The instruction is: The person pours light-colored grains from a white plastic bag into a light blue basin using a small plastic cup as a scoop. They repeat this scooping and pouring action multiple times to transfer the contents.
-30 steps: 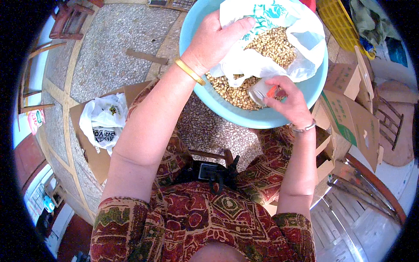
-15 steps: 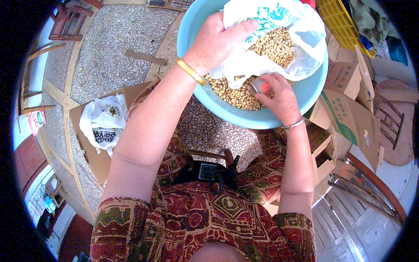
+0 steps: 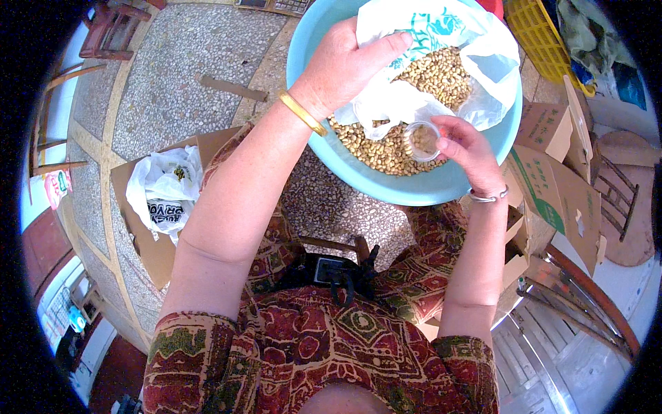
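Note:
A light blue basin (image 3: 507,138) holds tan, nut- or bean-like pieces (image 3: 365,146), which lie loose on its near side. In it sits a white plastic bag (image 3: 403,103) with green print, its mouth open on more of the same pieces (image 3: 438,77). At the basin's left side my left hand (image 3: 338,65) grips the bag's edge, thumb on top and fingers hidden behind. My right hand (image 3: 472,153) pinches a small clear plastic cup (image 3: 421,141) by its right side, low over the loose pieces. Tan pieces show through the cup; whether they are inside it is unclear.
Left of my left forearm, a crumpled white bag (image 3: 165,186) lies on flattened cardboard (image 3: 141,259). Cardboard boxes (image 3: 538,176) stand close by the basin's right side. Beyond are a yellow plastic crate (image 3: 541,41) and a wooden chair (image 3: 114,31). A cardboard strip (image 3: 233,90) lies on the floor.
My right hand has moved slightly right and turned the cup, so its round mouth now faces up. My left hand keeps its grip on the bag.

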The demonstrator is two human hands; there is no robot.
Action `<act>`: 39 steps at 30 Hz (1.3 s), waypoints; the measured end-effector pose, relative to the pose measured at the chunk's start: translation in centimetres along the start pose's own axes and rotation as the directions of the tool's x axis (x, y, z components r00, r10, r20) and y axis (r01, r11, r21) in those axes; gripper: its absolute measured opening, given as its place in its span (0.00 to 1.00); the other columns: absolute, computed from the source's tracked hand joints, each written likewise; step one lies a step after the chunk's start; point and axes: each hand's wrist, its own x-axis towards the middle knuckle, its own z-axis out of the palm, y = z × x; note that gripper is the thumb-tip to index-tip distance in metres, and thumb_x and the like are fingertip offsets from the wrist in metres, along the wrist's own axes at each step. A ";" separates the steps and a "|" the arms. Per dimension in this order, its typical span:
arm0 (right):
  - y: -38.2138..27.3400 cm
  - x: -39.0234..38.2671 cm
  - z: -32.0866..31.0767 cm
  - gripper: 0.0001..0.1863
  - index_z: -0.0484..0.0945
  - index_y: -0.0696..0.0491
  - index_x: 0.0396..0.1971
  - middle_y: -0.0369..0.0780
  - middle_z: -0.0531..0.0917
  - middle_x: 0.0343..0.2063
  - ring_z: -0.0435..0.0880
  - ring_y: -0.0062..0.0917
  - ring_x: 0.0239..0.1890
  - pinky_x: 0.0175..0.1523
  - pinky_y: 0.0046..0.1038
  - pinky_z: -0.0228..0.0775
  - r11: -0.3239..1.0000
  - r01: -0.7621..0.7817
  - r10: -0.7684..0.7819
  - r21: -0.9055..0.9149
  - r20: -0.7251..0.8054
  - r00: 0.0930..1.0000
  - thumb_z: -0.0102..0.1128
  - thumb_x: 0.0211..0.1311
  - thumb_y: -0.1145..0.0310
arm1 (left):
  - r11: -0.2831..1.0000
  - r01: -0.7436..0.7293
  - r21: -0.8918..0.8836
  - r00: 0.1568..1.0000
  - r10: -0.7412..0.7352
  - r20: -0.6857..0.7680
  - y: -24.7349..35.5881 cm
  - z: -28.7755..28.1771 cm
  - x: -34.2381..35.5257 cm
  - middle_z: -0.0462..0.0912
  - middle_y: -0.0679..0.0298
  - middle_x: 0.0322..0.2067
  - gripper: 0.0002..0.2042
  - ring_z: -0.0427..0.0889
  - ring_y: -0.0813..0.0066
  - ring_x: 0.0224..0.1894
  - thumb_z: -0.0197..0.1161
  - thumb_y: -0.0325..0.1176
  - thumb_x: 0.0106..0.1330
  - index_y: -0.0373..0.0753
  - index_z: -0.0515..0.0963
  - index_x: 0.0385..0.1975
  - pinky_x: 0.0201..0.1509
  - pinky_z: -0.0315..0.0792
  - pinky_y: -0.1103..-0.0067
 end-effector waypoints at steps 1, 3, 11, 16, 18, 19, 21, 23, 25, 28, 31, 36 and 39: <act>-0.3 -0.1 -0.2 0.24 0.73 0.55 0.47 0.31 0.76 0.32 0.74 0.16 0.33 0.38 0.17 0.68 0.999 0.023 -0.023 0.036 -0.022 1.000 0.66 0.50 0.60 | 1.000 0.013 -0.016 1.000 -0.013 -0.005 0.1 0.0 -0.1 0.80 0.67 0.33 0.13 0.77 0.82 0.34 0.59 0.35 0.61 0.34 0.76 0.41 0.37 0.73 0.83; -0.7 -0.2 -0.5 0.25 0.73 0.56 0.47 0.32 0.76 0.32 0.74 0.16 0.33 0.38 0.18 0.68 0.992 0.073 -0.066 0.105 -0.069 0.995 0.65 0.51 0.60 | 0.999 0.033 -0.018 0.999 -0.033 -0.001 0.4 0.0 -0.3 0.80 0.67 0.33 0.13 0.77 0.82 0.34 0.59 0.36 0.60 0.34 0.76 0.41 0.38 0.72 0.83; 0.1 2.4 -0.4 0.25 0.71 0.56 0.49 0.34 0.77 0.37 0.76 0.19 0.37 0.42 0.22 0.70 0.951 0.300 -0.297 -0.080 -0.512 0.806 0.66 0.51 0.65 | 0.998 0.033 0.044 0.987 -0.039 0.154 0.9 -0.5 -0.7 0.78 0.68 0.35 0.15 0.76 0.82 0.37 0.61 0.34 0.60 0.34 0.73 0.43 0.40 0.72 0.83; -0.9 3.5 1.6 0.27 0.72 0.53 0.47 0.40 0.76 0.41 0.75 0.28 0.44 0.48 0.28 0.69 0.779 0.315 -0.597 -0.542 -0.485 0.639 0.70 0.43 0.71 | 0.999 0.040 0.012 0.982 -0.042 0.186 1.4 -0.6 -1.1 0.79 0.67 0.34 0.15 0.76 0.82 0.35 0.61 0.36 0.59 0.34 0.75 0.42 0.39 0.71 0.83; -1.3 3.7 2.1 0.28 0.73 0.51 0.45 0.43 0.74 0.45 0.73 0.37 0.49 0.53 0.32 0.67 0.594 0.303 -0.739 -0.746 -0.356 0.573 0.69 0.37 0.75 | 1.000 0.007 0.028 0.983 -0.012 0.183 1.4 -0.7 -1.2 0.80 0.67 0.33 0.15 0.76 0.82 0.34 0.60 0.37 0.59 0.34 0.76 0.41 0.39 0.71 0.82; -1.5 3.7 2.4 0.28 0.73 0.51 0.45 0.43 0.74 0.46 0.72 0.38 0.49 0.53 0.33 0.66 0.545 0.291 -0.762 -0.787 -0.320 0.563 0.69 0.36 0.75 | 0.999 0.000 0.033 0.983 -0.006 0.184 1.3 -0.9 -1.2 0.80 0.67 0.33 0.15 0.75 0.82 0.34 0.60 0.37 0.59 0.34 0.76 0.41 0.38 0.71 0.82; -2.1 3.4 3.0 0.29 0.73 0.50 0.45 0.43 0.73 0.47 0.72 0.39 0.50 0.54 0.34 0.66 0.440 0.264 -0.803 -0.858 -0.244 0.544 0.69 0.36 0.76 | 0.999 -0.004 0.034 0.982 -0.002 0.188 1.4 -1.0 -1.2 0.79 0.67 0.32 0.14 0.75 0.82 0.34 0.60 0.36 0.59 0.35 0.76 0.41 0.38 0.70 0.82; -2.4 3.4 3.1 0.29 0.73 0.49 0.45 0.44 0.73 0.48 0.72 0.38 0.50 0.54 0.33 0.66 0.390 0.292 -0.831 -0.874 -0.198 0.520 0.69 0.35 0.76 | 1.000 0.000 0.026 0.981 -0.005 0.192 1.5 -1.1 -1.2 0.79 0.68 0.31 0.14 0.75 0.83 0.33 0.60 0.36 0.58 0.35 0.76 0.41 0.38 0.70 0.82; -2.5 3.3 3.2 0.29 0.74 0.49 0.45 0.44 0.73 0.49 0.72 0.38 0.51 0.54 0.33 0.66 0.360 0.293 -0.850 -0.885 -0.183 0.493 0.69 0.35 0.77 | 0.999 0.032 0.035 0.975 -0.039 0.221 1.8 -1.2 -1.1 0.78 0.68 0.34 0.16 0.74 0.83 0.36 0.61 0.35 0.59 0.33 0.73 0.43 0.40 0.70 0.83; -2.7 3.1 3.2 0.30 0.74 0.49 0.44 0.45 0.72 0.49 0.71 0.39 0.51 0.54 0.32 0.66 0.348 0.317 -0.879 -0.882 -0.189 0.438 0.70 0.33 0.78 | 0.997 0.038 0.061 0.970 -0.052 0.237 1.8 -1.4 -1.1 0.77 0.68 0.36 0.17 0.74 0.83 0.37 0.61 0.35 0.59 0.33 0.72 0.45 0.41 0.70 0.84; -2.8 2.5 3.0 0.30 0.73 0.51 0.46 0.43 0.73 0.49 0.72 0.33 0.51 0.54 0.30 0.66 0.373 0.296 -0.885 -0.879 -0.242 0.398 0.70 0.35 0.78 | 0.997 0.014 0.076 0.978 -0.029 0.205 1.5 -1.1 -1.0 0.78 0.69 0.35 0.15 0.74 0.84 0.37 0.61 0.34 0.60 0.34 0.73 0.44 0.40 0.70 0.84; -1.0 1.3 2.2 0.28 0.70 0.52 0.49 0.39 0.72 0.46 0.71 0.21 0.46 0.48 0.24 0.67 0.728 0.621 -0.679 -0.292 -0.431 0.594 0.68 0.43 0.74 | 0.998 0.025 0.065 0.999 -0.028 0.042 0.9 -0.7 -0.5 0.79 0.68 0.34 0.13 0.75 0.84 0.36 0.60 0.34 0.60 0.34 0.75 0.41 0.38 0.71 0.83; -0.7 -0.3 2.0 0.26 0.71 0.52 0.48 0.36 0.72 0.43 0.72 0.18 0.41 0.45 0.22 0.68 0.837 0.526 -0.547 -0.150 -0.224 0.806 0.67 0.45 0.72 | 0.999 0.014 -0.042 0.998 -0.016 -0.058 0.8 -0.2 -0.3 0.79 0.66 0.34 0.14 0.76 0.81 0.36 0.58 0.35 0.61 0.33 0.74 0.42 0.38 0.71 0.82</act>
